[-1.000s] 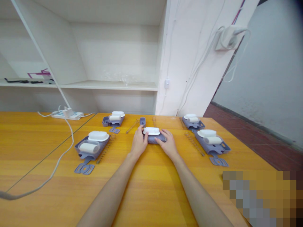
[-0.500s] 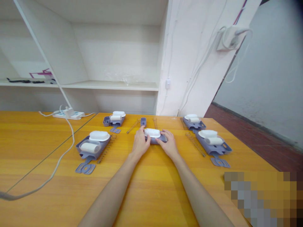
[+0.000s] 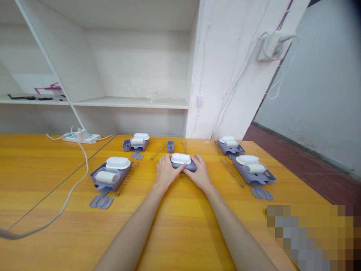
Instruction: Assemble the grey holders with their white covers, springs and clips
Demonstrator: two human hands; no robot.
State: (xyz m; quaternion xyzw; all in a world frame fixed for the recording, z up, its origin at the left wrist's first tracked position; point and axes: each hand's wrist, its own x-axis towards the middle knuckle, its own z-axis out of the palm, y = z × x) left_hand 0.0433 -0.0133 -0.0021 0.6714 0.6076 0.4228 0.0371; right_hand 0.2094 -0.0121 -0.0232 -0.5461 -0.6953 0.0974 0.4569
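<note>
My left hand [image 3: 167, 171] and my right hand [image 3: 200, 173] close round the ends of a grey-purple plastic case [image 3: 192, 166] in the middle of the table. A white oval piece with a ridged top [image 3: 181, 159] sits on the upper side of that case. Both thumbs press on its near side, their tips close together. Just beyond the hands stands a small grey-purple box [image 3: 170, 146]. Thin coil springs lie to either side of that box, one at the left [image 3: 158, 151] and one at the right [image 3: 184, 145].
Similar grey-purple sets with white parts lie at left [image 3: 98, 184], far left [image 3: 142, 145], right [image 3: 259, 177] and far right [image 3: 236, 149], with springs alongside. A power strip [image 3: 87, 138] and a white cable [image 3: 70, 195] occupy the left side. White shelving [image 3: 132, 101] rises behind.
The case has tipped or turned a little, showing a smoother near side. My left thumb has slid right along its front, and the thumbs are closer together.
</note>
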